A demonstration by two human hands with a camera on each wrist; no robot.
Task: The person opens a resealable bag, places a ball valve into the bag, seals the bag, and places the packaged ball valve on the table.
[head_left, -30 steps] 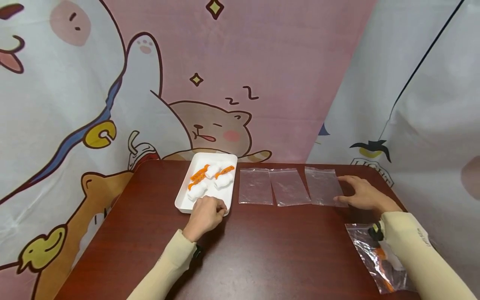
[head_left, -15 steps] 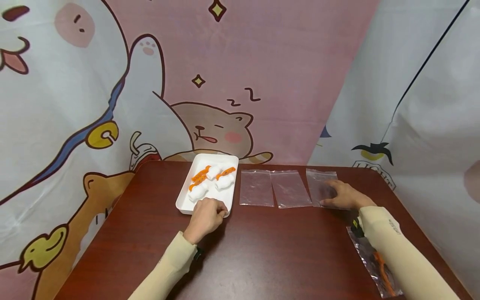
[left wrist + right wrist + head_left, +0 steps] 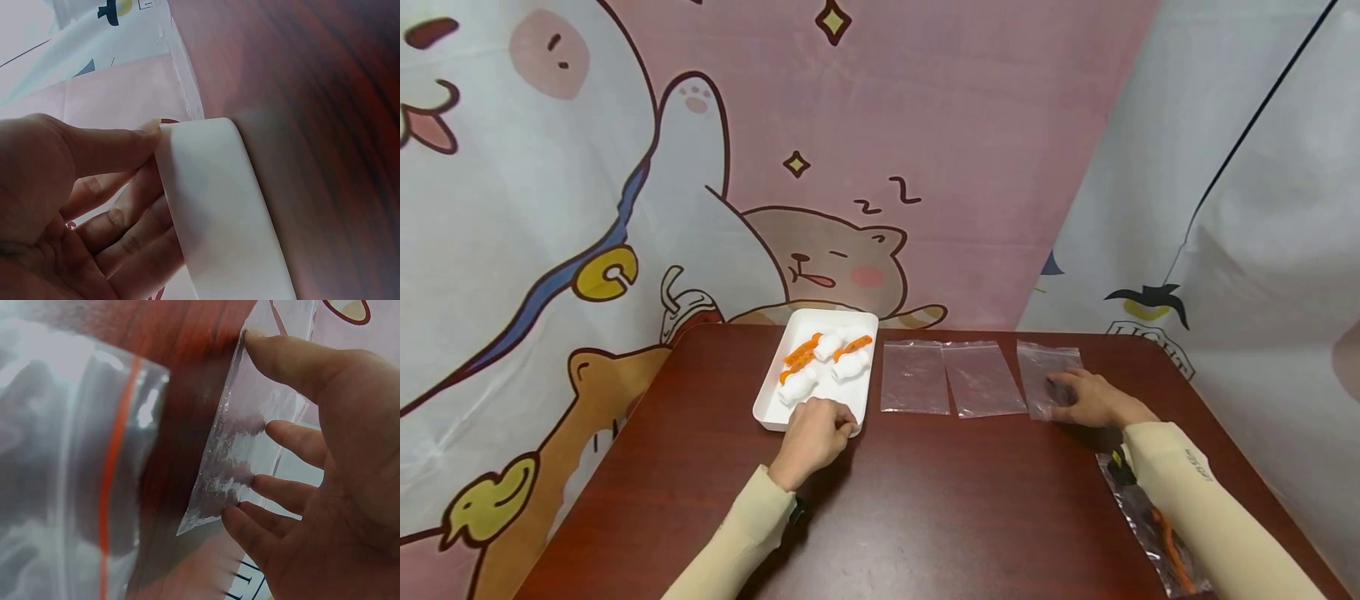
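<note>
Three clear bags [image 3: 984,379]: laid in a row on the table to the right of the tray; left and middle bags set close at their top corners, a wedge of table seen between them lower down.
Right-hand bag of the row: touched by the right hand [image 3: 1093,400].
Right hand: fingers spread and extended, not closed; thumb tip placed at the bag's edge, fingertips rested on the film.
White tray [image 3: 835,393]: set near the far edge of the table, left of the bags; its near rim held by the left hand [image 3: 815,437].
Left hand: rim gripped at the near right corner; thumb tip seen on the rim, fingers curled behind the tray wall.
Tray contents: three white bundles [image 3: 797,385] and orange strips [image 3: 853,347] held together inside, beyond the left hand.
Packed bag [image 3: 1138,517]: laid at the near right; an orange piece [image 3: 1172,550] seen in it; partly covered by the right sleeve [image 3: 1210,500].
Table [image 3: 955,500]: dark red-brown, wood-grained; backed by a cartoon-printed cloth [image 3: 970,167].
</note>
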